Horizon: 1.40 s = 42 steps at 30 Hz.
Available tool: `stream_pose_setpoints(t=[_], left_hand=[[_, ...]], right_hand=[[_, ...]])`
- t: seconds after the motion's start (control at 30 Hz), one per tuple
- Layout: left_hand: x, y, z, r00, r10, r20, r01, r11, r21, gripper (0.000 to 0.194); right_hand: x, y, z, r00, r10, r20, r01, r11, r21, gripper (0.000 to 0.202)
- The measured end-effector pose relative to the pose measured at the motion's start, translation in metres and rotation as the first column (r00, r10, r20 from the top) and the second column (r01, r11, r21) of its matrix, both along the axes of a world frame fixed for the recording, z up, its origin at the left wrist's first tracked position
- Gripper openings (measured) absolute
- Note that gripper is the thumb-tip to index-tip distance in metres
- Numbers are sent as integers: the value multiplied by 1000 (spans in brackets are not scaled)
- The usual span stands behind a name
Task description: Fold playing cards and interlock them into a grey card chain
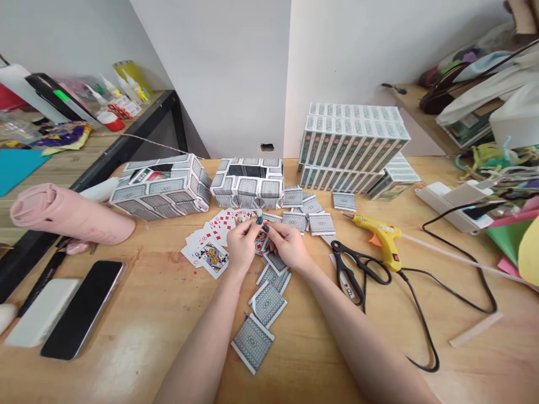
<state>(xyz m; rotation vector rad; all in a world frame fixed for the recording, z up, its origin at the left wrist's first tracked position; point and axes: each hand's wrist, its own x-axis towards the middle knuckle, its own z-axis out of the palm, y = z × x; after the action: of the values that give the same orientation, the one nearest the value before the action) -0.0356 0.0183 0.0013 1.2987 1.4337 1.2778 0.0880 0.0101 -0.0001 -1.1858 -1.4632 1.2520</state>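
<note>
Near the middle of the table, my left hand [244, 244] and my right hand [286, 241] meet, fingers pinched together around a playing card [261, 240] that they partly hide. Face-up cards [214, 257] fan out to the left of my left hand. Folded cards with grey patterned backs [268, 303] lie in an overlapping row below the hands. More folded grey cards [322, 224] sit beyond my right hand. Behind the hands stand two boxes covered in folded cards, one at the centre [248, 193] and one at the left [160, 193].
Right of the hands lie black scissors [357, 269] and a yellow glue gun [385, 238] with its cord. Stacked card packs [351, 140] stand behind, beside a white power strip [455, 205]. At left are a phone [84, 308] and a pink roll [71, 216].
</note>
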Motion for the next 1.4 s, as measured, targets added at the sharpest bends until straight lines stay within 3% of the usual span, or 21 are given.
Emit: stream_pose_setpoints(t=[0.17, 0.43, 0.77, 1.4], left_hand=[[2, -3, 3, 999, -2, -47, 4, 999, 42, 25], [3, -6, 0, 962, 42, -268, -1, 988, 152, 25], [3, -6, -9, 882, 98, -461, 22, 968, 249, 25], [2, -5, -4, 922, 67, -380, -6, 987, 159, 26]], right_hand=[[4, 2, 7, 995, 64, -75, -69, 995, -77, 37], [6, 1, 11, 994, 88, -67, -94, 992, -84, 45], [0, -4, 12, 1000, -17, 17, 18, 999, -45, 44], [-1, 1, 5, 992, 50, -113, -73, 974, -213, 24]])
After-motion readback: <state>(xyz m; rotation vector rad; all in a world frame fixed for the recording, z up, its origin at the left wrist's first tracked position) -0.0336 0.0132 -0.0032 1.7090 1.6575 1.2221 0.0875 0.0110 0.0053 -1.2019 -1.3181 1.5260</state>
